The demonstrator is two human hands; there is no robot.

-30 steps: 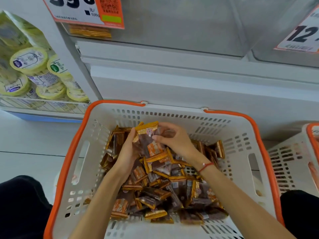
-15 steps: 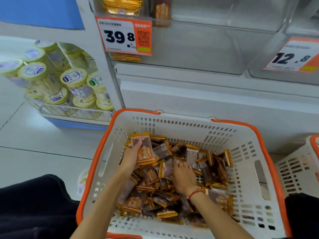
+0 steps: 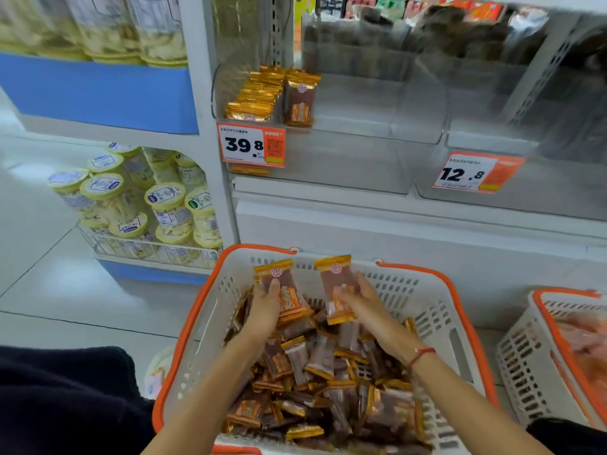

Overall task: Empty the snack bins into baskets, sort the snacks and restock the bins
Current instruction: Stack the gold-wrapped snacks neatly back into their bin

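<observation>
Your left hand (image 3: pixel 266 310) and right hand (image 3: pixel 361 300) each hold one packet; stand them upright beside the row in the bin (image 3: pixel 328 106).

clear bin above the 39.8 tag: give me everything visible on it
The clear bin looks like transparent plastic, open-topped, sitting on the shelf at the left end of the row, with the 39.8 price tag fixed to its front. It is mostly empty: only its left end holds snack packs, a row of orange-gold-edged packets standing on edge, plus one brown pack facing out. Neither hand touches it.
</observation>
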